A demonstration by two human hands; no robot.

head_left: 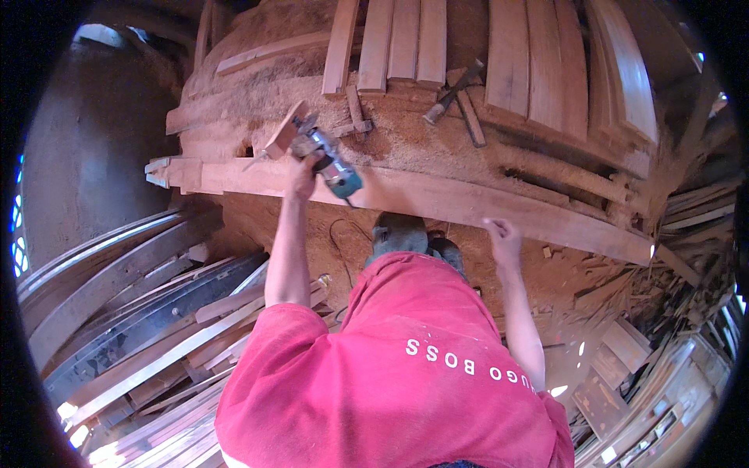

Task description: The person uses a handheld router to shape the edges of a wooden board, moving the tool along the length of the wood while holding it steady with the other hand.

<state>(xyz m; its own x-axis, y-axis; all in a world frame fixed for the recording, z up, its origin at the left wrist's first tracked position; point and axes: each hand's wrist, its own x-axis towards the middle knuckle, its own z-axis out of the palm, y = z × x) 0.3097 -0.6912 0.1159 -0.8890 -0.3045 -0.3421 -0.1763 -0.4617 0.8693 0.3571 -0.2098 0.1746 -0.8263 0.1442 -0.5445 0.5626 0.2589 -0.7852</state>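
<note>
A teal handheld power tool (328,160), compact but likely dense and stiff, is resting on the near edge of a long plank (468,204), the left hand (303,173) wrapping its grip tight around the tool's body, the natural hold. Right of the tool, the right hand (503,238) is hovering half-curled beside the plank, holding nothing. Beyond the tool, a hammer (452,92) and stacked boards (406,43) are crowding the sawdust-covered surface (406,144).
</note>
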